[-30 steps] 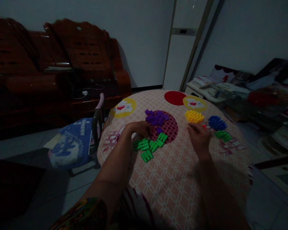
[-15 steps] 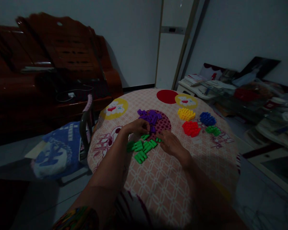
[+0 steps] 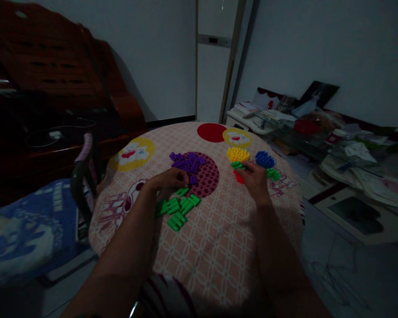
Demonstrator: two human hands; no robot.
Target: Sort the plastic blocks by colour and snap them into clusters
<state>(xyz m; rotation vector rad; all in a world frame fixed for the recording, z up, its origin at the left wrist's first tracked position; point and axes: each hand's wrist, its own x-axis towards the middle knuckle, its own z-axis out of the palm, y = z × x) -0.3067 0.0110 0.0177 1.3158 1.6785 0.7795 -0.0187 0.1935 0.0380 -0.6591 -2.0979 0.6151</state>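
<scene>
My right hand (image 3: 256, 177) pinches a green plastic toy block (image 3: 238, 165), held above a red block cluster (image 3: 239, 176) that it partly hides. Just behind is a yellow block cluster (image 3: 238, 154). A blue block cluster (image 3: 264, 159) and a smaller green block cluster (image 3: 273, 175) lie to the right of the hand. My left hand (image 3: 175, 178) is closed beside a heap of purple blocks (image 3: 188, 162); whatever its fingertips hold, if anything, is hidden. Loose green blocks (image 3: 177, 220) lie on the cloth nearer to me, below the left hand.
A patterned cloth covers the round table (image 3: 208, 247). A chair (image 3: 82, 172) with a blue cloth on its seat stands at the left, before a wooden sofa (image 3: 53, 75). Cluttered low furniture (image 3: 305, 128) lines the right wall. A tall white cabinet-like unit (image 3: 214, 75) stands behind.
My right hand has moved from beside the loose green blocks to the coloured clusters, carrying a green block. The left hand stays near the purple heap. The view has turned right.
</scene>
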